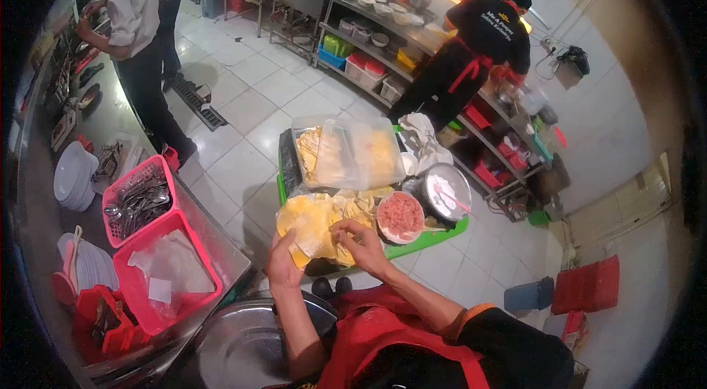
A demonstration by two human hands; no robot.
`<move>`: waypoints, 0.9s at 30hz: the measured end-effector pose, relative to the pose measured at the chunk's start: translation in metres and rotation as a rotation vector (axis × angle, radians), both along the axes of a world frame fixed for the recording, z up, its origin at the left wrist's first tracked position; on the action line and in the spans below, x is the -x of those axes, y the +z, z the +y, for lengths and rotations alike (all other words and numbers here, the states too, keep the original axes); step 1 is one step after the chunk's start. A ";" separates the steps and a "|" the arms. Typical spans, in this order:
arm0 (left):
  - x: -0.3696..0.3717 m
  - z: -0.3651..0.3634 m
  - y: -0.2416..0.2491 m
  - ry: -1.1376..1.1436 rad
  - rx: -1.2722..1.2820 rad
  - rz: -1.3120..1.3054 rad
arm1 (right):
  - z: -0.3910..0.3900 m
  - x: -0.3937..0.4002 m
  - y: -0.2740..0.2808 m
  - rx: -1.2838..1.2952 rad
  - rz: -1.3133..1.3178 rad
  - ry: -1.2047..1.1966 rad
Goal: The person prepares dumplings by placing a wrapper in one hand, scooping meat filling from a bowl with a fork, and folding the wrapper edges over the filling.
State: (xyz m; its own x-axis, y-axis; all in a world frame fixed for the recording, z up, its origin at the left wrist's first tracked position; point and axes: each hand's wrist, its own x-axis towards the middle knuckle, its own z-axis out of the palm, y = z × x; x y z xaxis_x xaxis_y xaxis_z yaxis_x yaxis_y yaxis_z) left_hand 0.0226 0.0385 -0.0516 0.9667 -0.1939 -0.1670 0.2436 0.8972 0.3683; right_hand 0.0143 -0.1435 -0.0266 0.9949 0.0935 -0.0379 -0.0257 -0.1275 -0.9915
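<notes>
My left hand [286, 260] holds a thin yellow wrapper sheet [313, 227] from its left side, thumb on top. My right hand [359, 245] is at the sheet's right edge with its fingers bent together; whatever is between the fingertips is too small to make out. Right of it stands a bowl of pink minced filling [400, 217]. A metal pot [447, 192] with white contents and a pink-handled utensil is beside that bowl. Beyond my hands, a clear container [353, 153] lies over more yellow sheets.
Pink baskets [173, 271] with cutlery and plastic bags stand at the left, near stacked white plates [75, 177]. A round metal lid [243, 345] is close below. One person [479, 43] works at the back shelves, another [136, 28] at the left counter.
</notes>
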 end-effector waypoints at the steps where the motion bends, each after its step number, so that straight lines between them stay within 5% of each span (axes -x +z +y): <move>1: 0.000 0.000 0.000 -0.002 -0.001 0.000 | 0.004 0.001 0.003 0.043 -0.020 0.042; 27: 0.001 0.004 -0.002 -0.017 0.118 0.010 | 0.002 0.007 0.008 -0.409 0.371 0.085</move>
State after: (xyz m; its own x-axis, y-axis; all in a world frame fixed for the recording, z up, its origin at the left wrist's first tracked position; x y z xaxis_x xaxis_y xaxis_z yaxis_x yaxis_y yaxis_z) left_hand 0.0218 0.0426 -0.0539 0.9617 -0.2287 -0.1514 0.2618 0.9300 0.2580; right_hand 0.0075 -0.1413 -0.0185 0.9099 0.2537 -0.3282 -0.3893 0.2490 -0.8868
